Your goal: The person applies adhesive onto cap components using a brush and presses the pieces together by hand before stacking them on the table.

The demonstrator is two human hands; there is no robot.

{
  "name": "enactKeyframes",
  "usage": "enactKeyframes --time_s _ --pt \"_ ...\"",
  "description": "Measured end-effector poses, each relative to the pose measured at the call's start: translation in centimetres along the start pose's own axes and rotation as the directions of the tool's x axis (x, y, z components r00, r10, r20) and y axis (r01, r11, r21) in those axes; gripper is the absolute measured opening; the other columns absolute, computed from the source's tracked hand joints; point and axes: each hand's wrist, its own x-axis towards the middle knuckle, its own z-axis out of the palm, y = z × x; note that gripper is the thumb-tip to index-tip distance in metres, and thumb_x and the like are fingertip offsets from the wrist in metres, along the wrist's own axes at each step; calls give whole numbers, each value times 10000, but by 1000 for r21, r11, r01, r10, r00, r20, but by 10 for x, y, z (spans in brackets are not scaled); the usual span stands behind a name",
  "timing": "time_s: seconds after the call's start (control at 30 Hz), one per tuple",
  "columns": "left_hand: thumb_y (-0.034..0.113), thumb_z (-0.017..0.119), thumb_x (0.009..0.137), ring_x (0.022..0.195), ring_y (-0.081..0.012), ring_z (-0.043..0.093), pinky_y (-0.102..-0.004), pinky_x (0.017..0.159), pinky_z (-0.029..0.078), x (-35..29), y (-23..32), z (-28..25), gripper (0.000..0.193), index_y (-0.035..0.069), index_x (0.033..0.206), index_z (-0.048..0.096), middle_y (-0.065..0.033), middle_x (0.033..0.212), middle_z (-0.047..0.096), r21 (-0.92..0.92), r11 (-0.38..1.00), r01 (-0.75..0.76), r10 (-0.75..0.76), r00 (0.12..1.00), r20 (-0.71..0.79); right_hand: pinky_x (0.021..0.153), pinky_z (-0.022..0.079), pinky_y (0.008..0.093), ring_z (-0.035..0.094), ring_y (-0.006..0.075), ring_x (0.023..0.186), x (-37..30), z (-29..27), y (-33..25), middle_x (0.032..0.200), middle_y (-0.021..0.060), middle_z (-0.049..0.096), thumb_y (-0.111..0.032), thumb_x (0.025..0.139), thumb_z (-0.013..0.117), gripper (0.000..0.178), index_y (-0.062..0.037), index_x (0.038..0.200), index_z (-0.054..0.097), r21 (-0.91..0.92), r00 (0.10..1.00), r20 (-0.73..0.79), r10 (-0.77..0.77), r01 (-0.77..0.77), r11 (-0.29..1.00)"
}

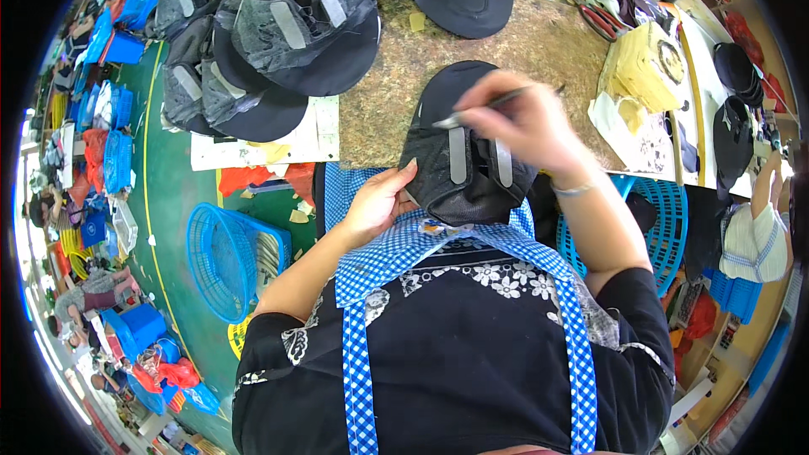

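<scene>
Nearest us, a blue-checked apron (pixel 371 261) covers the wearer's chest. A black cap (pixel 434 156) sits against it, brim resting on the table (pixel 383 105), crown overhanging the edge, two grey strips facing up. Our left hand (pixel 379 200) grips its side, thumb above, fingers mostly hidden, probably to steady it. Our right hand (pixel 527 122), apart from the left, pinches a slim tool (pixel 447 122), its pale tip at the brim seam, likely for control; we cannot tell whether it touches. Left of the table stands a blue basket (pixel 194 244), perhaps low for easy reach. Further off, a pile of caps (pixel 295 21) lies left, presumably to free the middle; scissors (pixel 600 21) and a yellow block (pixel 645 67) lie right.
</scene>
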Motion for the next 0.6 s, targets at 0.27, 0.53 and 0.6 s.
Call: enactKeyframes --time_s 0.27,0.53,0.6 --pt "271 542 850 742 -150 605 -266 671 501 -9 9 5 261 11 867 530 -88 852 608 161 987 23 -11 997 -74 464 440 357 549 328 492 44 32 -1 515 180 521 -223 676 653 301 51 684 527 -362 945 201 -258 317 877" --pt "239 546 849 759 -173 608 -281 686 505 -1 1 3 241 -1 859 531 -111 871 604 21 1000 -13 14 998 -68 498 450 337 574 279 527 -28 -61 17 554 157 555 -255 676 651 314 38 680 540 -655 964 -28 266 -218 724" --pt "221 549 848 749 -174 607 -282 677 508 -2 1 4 223 -2 846 529 -115 869 601 -2 1000 7 -7 996 -94 481 438 302 561 204 515 -35 -59 9 554 116 556 -228 694 656 276 22 681 540 -441 931 -164 326 -365 820"
